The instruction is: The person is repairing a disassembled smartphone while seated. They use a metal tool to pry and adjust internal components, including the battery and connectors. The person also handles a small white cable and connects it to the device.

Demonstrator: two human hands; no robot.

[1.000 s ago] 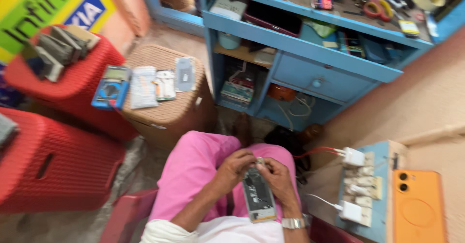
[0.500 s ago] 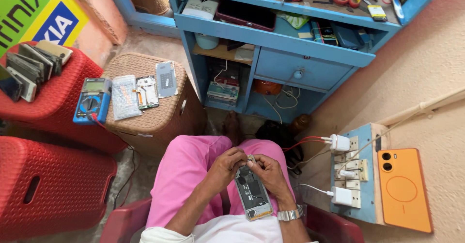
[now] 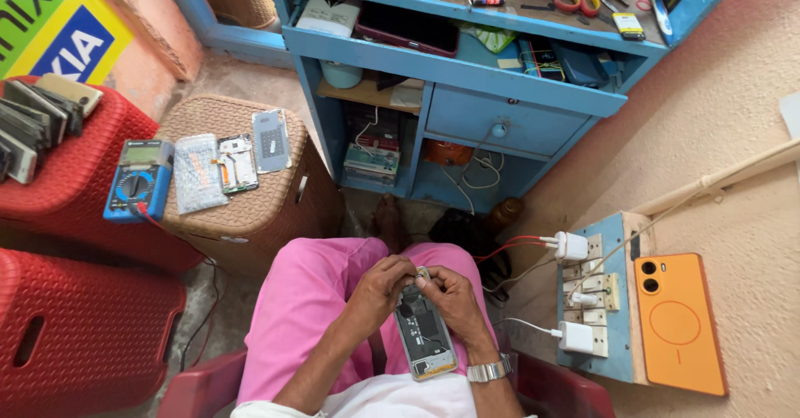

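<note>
Your left hand (image 3: 379,289) and right hand (image 3: 454,297) are both closed around the top end of the opened phone (image 3: 425,333), which lies over your lap with its bare innards up, so the fingers can work there. To the far left, the wicker stool (image 3: 250,205) carries loose parts and the multimeter (image 3: 137,180). Against half a second ago, only the view has shifted slightly; your grip looks unchanged.

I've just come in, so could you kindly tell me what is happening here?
A seated person holds an opened phone over the lap, left hand and right hand both working at its top end. A multimeter and phone parts lie on the wicker stool; an orange phone rests beside the socket board.
</note>
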